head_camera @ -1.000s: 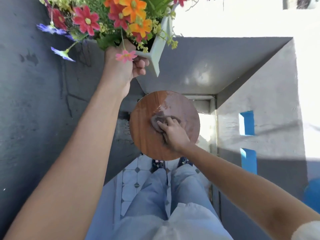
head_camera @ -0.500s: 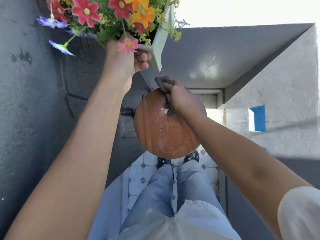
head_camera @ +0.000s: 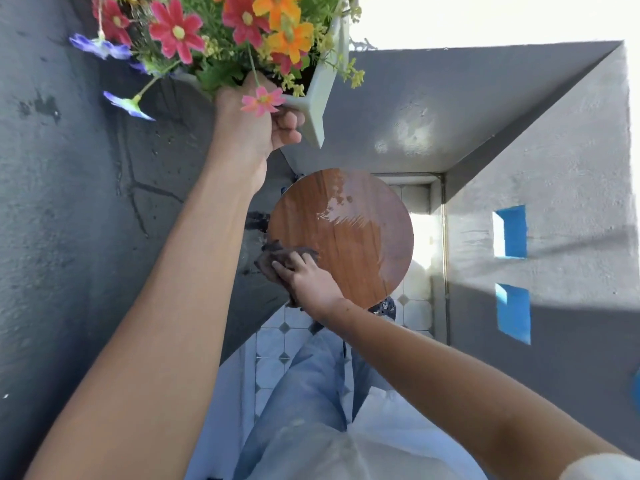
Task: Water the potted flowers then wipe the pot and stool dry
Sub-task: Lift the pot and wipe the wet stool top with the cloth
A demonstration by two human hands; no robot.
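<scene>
Wiping is the step in hand. The right hand (head_camera: 313, 277) presses a dark cloth (head_camera: 277, 259) on the near-left edge of the round wooden stool (head_camera: 360, 251), fingers bent over the cloth and holding it. The wet patch (head_camera: 341, 216) shines on the far side of the seat — away from these fingers, toward the right — so I judge the cloth must travel forward and across. The left hand (head_camera: 258, 124) holds the pale pot (head_camera: 317, 98) lifted above and behind the stool, fingers curled around its rim. Inside the pot stand the flowers (head_camera: 214, 32) — red, orange and purple.
</scene>
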